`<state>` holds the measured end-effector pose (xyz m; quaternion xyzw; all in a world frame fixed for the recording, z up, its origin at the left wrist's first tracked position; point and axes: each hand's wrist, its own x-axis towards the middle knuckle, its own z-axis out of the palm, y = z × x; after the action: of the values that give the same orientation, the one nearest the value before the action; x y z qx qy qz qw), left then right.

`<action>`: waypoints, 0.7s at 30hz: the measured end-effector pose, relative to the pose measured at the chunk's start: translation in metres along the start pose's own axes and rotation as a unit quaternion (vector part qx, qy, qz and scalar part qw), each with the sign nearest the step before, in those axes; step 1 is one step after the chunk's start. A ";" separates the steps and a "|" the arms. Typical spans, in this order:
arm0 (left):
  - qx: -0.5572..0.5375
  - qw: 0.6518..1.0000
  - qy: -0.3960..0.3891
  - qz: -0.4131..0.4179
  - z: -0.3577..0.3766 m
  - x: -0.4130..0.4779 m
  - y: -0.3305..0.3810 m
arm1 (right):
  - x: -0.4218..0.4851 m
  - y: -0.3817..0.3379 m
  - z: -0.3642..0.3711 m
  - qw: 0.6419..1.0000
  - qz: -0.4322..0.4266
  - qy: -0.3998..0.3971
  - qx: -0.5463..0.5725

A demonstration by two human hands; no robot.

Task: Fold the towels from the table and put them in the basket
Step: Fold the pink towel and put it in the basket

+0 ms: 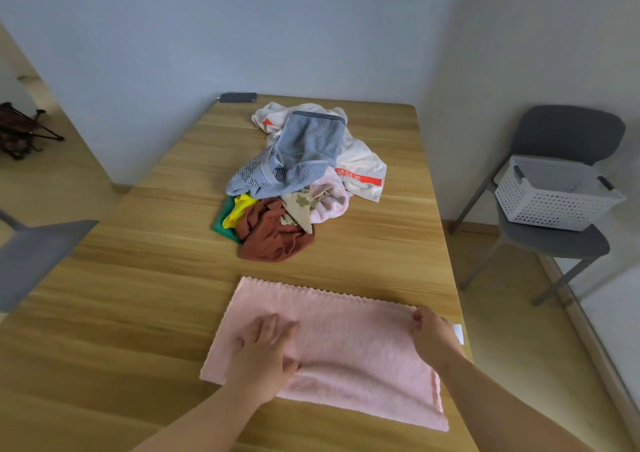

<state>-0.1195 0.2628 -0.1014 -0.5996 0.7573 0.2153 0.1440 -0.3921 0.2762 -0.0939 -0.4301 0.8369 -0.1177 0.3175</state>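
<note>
A pink towel [349, 340] lies folded in a long rectangle near the front edge of the wooden table [138, 295]. My left hand [265, 351] rests flat on its left part, fingers straight. At the towel's far right corner my right hand [434, 335] has its fingers curled round the edge. A heap of unfolded towels [294, 177] sits in the middle of the table: blue, white with red print, pale pink, rust brown, yellow and green. The white perforated basket [550, 198] stands on a grey chair to the right.
The grey chair [568, 243] carrying the basket is beside the table's right edge. A dark phone [238, 97] lies at the table's far edge. Another grey chair back [34, 257] shows at the left. A dark folded stand [20, 131] sits on the floor at far left.
</note>
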 end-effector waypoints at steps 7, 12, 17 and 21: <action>-0.005 1.000 -0.003 0.004 -0.008 -0.001 0.000 | 0.002 -0.002 -0.005 1.000 0.011 -0.004 0.015; -0.005 1.000 0.003 0.012 -0.009 0.000 -0.001 | 0.000 -0.007 -0.013 0.998 0.025 0.015 0.046; -0.017 1.000 -0.005 0.008 -0.009 0.002 -0.001 | 0.002 -0.018 -0.026 0.994 0.028 0.069 0.085; -0.059 0.998 0.025 -0.008 -0.012 0.003 0.004 | 0.002 -0.022 -0.029 0.991 0.044 0.069 0.103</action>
<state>-0.1237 0.2551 -0.0912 -0.6181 0.7418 0.2438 0.0913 -0.3972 0.2591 -0.0625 -0.3490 0.8580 -0.2189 0.3067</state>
